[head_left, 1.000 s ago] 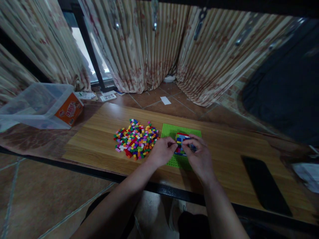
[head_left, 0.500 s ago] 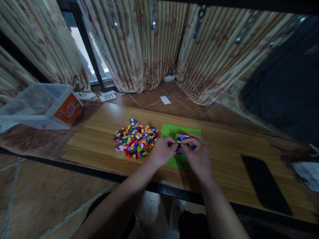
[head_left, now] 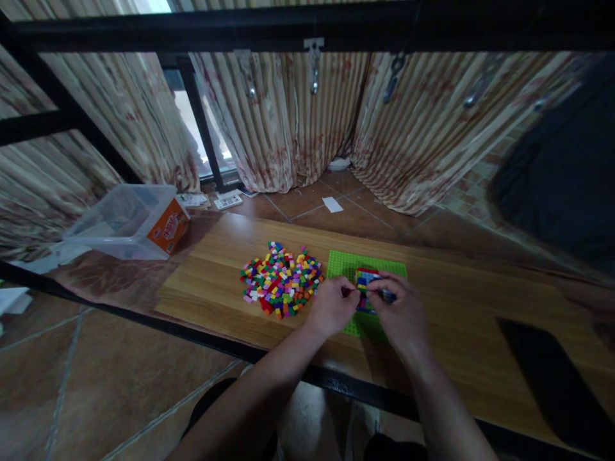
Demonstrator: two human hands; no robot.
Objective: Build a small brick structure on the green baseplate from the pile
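A small block of multicoloured toy bricks (head_left: 366,276) stands on a green studded baseplate (head_left: 342,257). My left hand (head_left: 335,306) is at its left side, thumb and forefinger pinched together; whatever is between them is too small to tell. From the right, my right hand (head_left: 398,310) reaches over the block with its fingers closed at the bricks, partly covering them. What its fingertips grip is hidden. Just left of the baseplate lies a heap of loose toy bricks (head_left: 283,280) in many colours.
The wooden board (head_left: 206,282) carries a flat black object (head_left: 552,378) at the right. A clear plastic tub (head_left: 120,221) with an orange label stands at the far left. A black bar (head_left: 288,29) crosses above, before striped curtains (head_left: 298,128).
The view has tilted up and shifted left, so everything sits lower and further right. Both hands stay together at the brick block, with barely any change in their pose.
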